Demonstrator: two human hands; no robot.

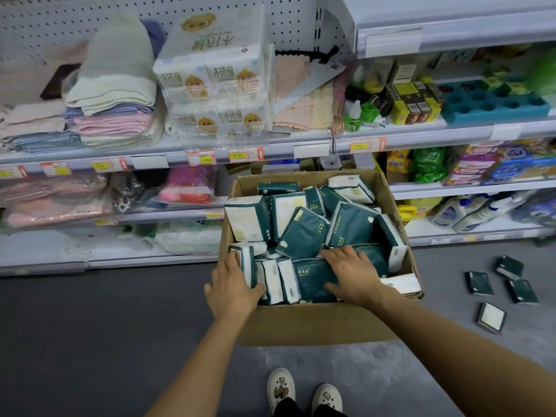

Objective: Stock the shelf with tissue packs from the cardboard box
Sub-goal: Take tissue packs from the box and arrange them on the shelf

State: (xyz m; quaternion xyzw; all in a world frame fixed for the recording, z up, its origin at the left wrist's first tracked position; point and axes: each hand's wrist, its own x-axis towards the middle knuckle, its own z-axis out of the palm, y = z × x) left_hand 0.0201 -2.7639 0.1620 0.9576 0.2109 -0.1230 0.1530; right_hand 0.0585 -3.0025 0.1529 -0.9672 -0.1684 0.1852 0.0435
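While the left hand (231, 285) curls its fingers round upright white-and-green tissue packs (272, 281) at the near left of the open brown cardboard box (316, 323) — centre frame, on the floor below the grey shelf (168, 156) — the right hand (350, 273) lies flat, fingers spread, on a dark green pack (313, 278). Four more packs (505, 284) lie at right.

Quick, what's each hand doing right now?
Left hand: gripping upright tissue packs in the cardboard box.
Right hand: open, flat on a green pack.

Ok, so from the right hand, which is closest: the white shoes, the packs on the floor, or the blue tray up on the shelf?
1. Packs on the floor, to the right of the right hand.
2. White shoes, below it.
3. Blue tray, high on the right shelf.
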